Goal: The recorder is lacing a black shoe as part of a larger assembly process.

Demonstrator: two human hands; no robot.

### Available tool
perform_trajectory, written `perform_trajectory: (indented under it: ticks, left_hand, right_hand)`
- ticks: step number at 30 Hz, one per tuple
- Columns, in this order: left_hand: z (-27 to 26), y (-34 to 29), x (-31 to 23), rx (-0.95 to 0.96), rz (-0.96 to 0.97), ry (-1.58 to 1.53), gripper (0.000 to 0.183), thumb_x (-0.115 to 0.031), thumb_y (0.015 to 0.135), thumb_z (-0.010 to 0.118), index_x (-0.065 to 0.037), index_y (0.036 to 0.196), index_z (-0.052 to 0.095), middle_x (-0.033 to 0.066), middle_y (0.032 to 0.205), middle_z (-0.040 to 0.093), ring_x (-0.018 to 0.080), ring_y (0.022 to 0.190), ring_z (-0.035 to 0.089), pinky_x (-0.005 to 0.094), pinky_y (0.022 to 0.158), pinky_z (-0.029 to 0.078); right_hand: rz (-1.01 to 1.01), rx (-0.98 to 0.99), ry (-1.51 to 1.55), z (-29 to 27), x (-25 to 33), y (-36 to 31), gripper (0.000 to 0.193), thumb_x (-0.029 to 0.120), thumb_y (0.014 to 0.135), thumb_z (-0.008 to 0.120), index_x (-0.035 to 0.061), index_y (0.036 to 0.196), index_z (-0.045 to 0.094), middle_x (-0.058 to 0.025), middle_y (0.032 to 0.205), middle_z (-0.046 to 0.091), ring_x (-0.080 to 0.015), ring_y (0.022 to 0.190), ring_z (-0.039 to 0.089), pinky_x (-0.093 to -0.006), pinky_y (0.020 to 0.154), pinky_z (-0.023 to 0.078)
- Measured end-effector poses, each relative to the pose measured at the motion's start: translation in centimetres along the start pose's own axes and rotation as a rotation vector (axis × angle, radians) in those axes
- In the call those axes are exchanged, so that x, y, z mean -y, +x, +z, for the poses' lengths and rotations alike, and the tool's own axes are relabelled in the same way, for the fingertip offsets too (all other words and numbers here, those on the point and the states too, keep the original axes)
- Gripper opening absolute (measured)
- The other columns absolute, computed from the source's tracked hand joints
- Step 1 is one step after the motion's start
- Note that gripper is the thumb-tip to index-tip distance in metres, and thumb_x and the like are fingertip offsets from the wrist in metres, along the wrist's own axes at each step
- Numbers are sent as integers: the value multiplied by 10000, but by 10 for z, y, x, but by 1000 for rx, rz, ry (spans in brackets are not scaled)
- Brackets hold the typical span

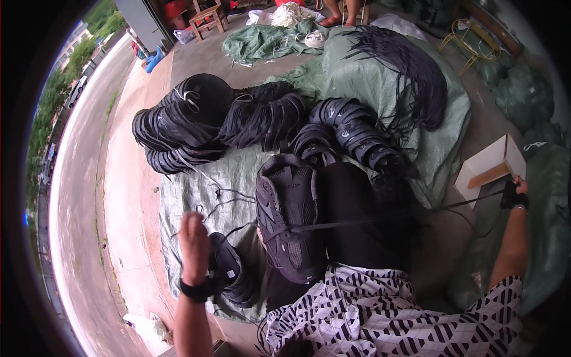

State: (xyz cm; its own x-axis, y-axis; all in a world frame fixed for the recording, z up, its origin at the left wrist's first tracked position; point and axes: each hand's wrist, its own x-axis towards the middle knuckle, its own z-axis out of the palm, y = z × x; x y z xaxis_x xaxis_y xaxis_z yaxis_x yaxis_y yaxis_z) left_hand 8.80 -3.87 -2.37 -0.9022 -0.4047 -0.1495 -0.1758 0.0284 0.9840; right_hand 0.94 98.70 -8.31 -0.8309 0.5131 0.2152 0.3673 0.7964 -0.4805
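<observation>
Your right hand [518,191] is gripping flat black lace [345,224], stretching right from black mesh shoe [291,208] lying on lap [354,247], toe toward you, nearer left hand [195,241]; cannot tell left's grip

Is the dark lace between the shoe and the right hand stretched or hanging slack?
Stretched: the dark lace runs nearly straight from the shoe to the right hand, without visible sag.
</observation>
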Motion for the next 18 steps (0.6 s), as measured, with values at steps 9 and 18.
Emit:
perform_trajectory:
  ticks: [9, 18]
  left_hand:
    - [88, -46, -1, 301, -50, 328, 191, -198, 967, 467, -10, 993, 490, 35, 747, 500, 104, 672, 462, 249, 637, 418]
    - [83, -57, -10, 249, 79, 331, 214, -247, 989, 432, -54, 908, 476, -46, 676, 430, 44, 577, 372, 204, 509, 322]
  right_hand:
    - [58, 466, 742, 138, 313, -119, 545, 113, 827, 590, 11, 1318, 378, -106, 944, 682, -46, 389, 353, -199, 334, 265]
    - [-359, 1047, 900, 149, 569, -307, 197, 2, 862, 518, -15, 1045, 589, -92, 787, 653, -110, 639, 610, -228, 587, 484]
